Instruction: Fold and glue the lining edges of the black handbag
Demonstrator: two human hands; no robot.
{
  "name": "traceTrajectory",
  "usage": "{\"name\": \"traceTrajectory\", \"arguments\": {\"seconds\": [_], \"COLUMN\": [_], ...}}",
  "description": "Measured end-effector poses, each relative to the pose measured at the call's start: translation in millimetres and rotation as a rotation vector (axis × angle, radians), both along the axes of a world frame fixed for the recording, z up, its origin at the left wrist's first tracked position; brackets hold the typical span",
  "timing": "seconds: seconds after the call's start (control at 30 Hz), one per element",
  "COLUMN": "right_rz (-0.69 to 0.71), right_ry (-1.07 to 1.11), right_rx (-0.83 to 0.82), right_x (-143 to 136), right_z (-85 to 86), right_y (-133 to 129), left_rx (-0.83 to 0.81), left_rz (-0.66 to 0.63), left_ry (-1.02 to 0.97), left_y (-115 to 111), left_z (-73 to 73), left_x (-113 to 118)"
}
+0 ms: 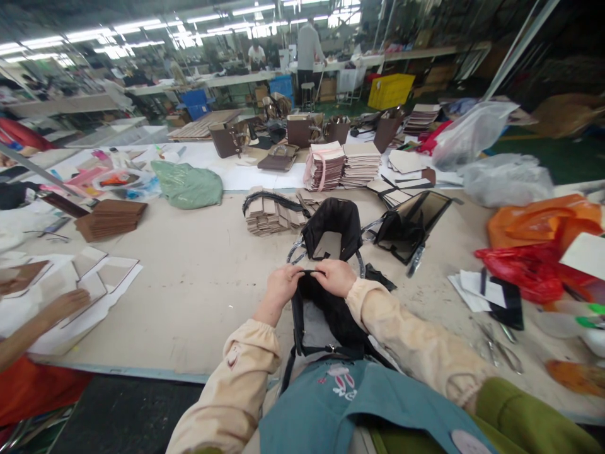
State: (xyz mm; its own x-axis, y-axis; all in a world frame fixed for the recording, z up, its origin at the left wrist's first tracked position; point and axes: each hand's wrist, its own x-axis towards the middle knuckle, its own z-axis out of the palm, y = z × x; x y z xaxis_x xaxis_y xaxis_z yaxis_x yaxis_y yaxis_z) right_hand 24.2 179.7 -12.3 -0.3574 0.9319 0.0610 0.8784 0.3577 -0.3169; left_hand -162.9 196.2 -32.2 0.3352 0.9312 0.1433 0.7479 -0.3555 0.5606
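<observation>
A black handbag (326, 315) with a grey inside stands mouth-up at the table's front edge, close against my apron. My left hand (282, 287) pinches its far rim from the left. On the same rim, a little to the right, my right hand (336, 277) is closed in a pinch too. Just beyond my fingers stands a second black bag (333, 230), its mouth open and its handles wrapped in clear film. To its right a third black bag (406, 227) leans over on its side.
Stacked beige pieces (271, 214) lie past the bags. Brown panels (111, 219) and a green plastic bag (186, 184) are on the left, where a co-worker's hand (70, 304) touches flat pieces. Scissors (501, 350) and a red plastic bag (524, 271) lie at right.
</observation>
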Motion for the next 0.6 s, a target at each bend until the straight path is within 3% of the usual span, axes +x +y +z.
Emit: {"name": "traceTrajectory", "arguments": {"seconds": [0.17,0.6], "right_rz": [0.004,-0.005], "right_ry": [0.000,0.007], "right_rx": [0.002,0.004], "right_x": [-0.4,-1.9], "right_z": [-1.3,-0.2], "right_y": [0.9,0.1], "left_rx": [-0.003,-0.124], "left_rz": [-0.040,0.010], "left_ry": [-0.013,-0.227], "left_y": [1.2,1.5], "left_z": [-0.8,-6.5], "left_x": [-1.0,3.2]}}
